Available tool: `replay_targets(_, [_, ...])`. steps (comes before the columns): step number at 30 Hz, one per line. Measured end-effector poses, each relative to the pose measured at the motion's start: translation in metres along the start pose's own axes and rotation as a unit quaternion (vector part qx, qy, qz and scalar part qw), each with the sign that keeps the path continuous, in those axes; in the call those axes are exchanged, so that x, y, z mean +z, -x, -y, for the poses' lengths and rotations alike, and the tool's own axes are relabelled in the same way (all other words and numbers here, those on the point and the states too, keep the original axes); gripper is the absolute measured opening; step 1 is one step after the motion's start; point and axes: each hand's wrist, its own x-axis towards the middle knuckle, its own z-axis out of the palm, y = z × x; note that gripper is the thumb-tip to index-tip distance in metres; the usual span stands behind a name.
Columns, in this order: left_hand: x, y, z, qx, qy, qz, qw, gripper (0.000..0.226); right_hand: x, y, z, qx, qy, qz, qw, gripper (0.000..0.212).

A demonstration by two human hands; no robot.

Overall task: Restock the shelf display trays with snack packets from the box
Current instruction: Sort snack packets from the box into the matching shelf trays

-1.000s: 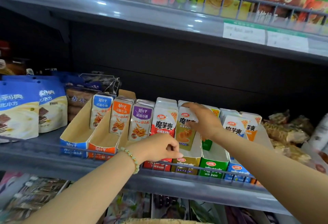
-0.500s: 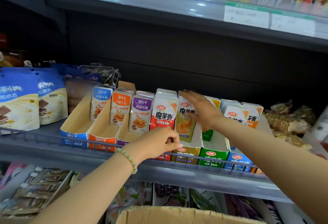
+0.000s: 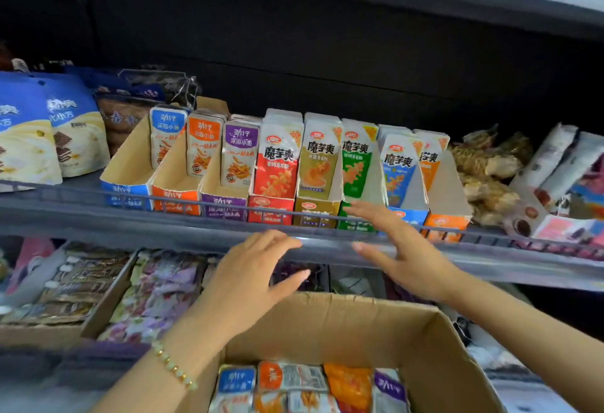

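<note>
A row of cardboard display trays (image 3: 125, 190) stands on the middle shelf, holding upright snack packets: blue, orange and purple ones at left, then a red packet (image 3: 277, 159), a yellow packet (image 3: 318, 159), a green packet (image 3: 358, 159) and more to the right. Below, an open cardboard box (image 3: 376, 324) holds several loose snack packets (image 3: 291, 383). My left hand (image 3: 253, 277) hovers over the box's far rim with fingers spread, holding nothing. My right hand (image 3: 397, 249) is in front of the shelf edge below the green tray, fingers straight and empty.
Blue pouches (image 3: 49, 131) stand at the shelf's left; bagged snacks (image 3: 487, 167) and white tubes lie at its right. A wire rail (image 3: 202, 205) runs along the shelf front. The lower shelf holds trays of wrapped sweets (image 3: 157, 298). A dark upper shelf hangs overhead.
Both hands have drawn back from the trays and down toward the box. My right hand left the yellow packets; my left hand uncurled. The view tipped down, showing the box.
</note>
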Motion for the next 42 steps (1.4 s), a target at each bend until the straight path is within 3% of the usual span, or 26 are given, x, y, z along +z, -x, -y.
replay_targets(5, [0.046, 0.045, -0.003, -0.035, -0.007, 0.157, 0.987, 0.058, 0.063, 0.089, -0.029, 0.102, -0.024, 0.136, 0.985, 0.041])
replay_targets(9, [0.091, 0.056, 0.006, -0.077, 0.055, 0.318, 0.943, 0.055, 0.105, 0.122, -0.058, 0.222, -0.042, 0.28, 0.933, 0.049])
replay_targets(13, [0.119, 0.054, 0.01, -0.083, 0.015, 0.391, 0.916, 0.065, 0.133, 0.125, -0.08, 0.314, -0.063, 0.321, 0.891, 0.05])
replay_targets(16, [0.135, 0.045, 0.015, -0.084, -0.021, 0.423, 0.902, 0.067, 0.153, 0.125, -0.095, 0.34, -0.051, 0.329, 0.879, 0.053])
replay_targets(26, [0.175, 0.049, 0.013, -0.082, -0.009, 0.455, 0.887, 0.053, 0.172, 0.126, -0.125, 0.341, 0.032, 0.334, 0.878, 0.063])
replay_targets(30, [0.177, 0.049, 0.016, -0.083, -0.01, 0.464, 0.882, 0.057, 0.167, 0.125, -0.128, 0.396, -0.103, 0.33, 0.851, 0.051])
replay_targets(32, [0.177, 0.048, 0.018, -0.085, -0.002, 0.463, 0.882, 0.059, 0.168, 0.125, -0.13, 0.382, -0.109, 0.321, 0.86, 0.043])
replay_targets(37, [0.174, 0.049, 0.014, -0.087, 0.015, 0.452, 0.888, 0.06, 0.166, 0.123, -0.13, 0.333, -0.038, 0.357, 0.872, 0.067])
replay_targets(42, [0.178, 0.052, -0.003, -0.094, 0.154, 0.392, 0.902, 0.057, 0.159, 0.122, -0.124, 0.322, -0.066, 0.354, 0.876, 0.048])
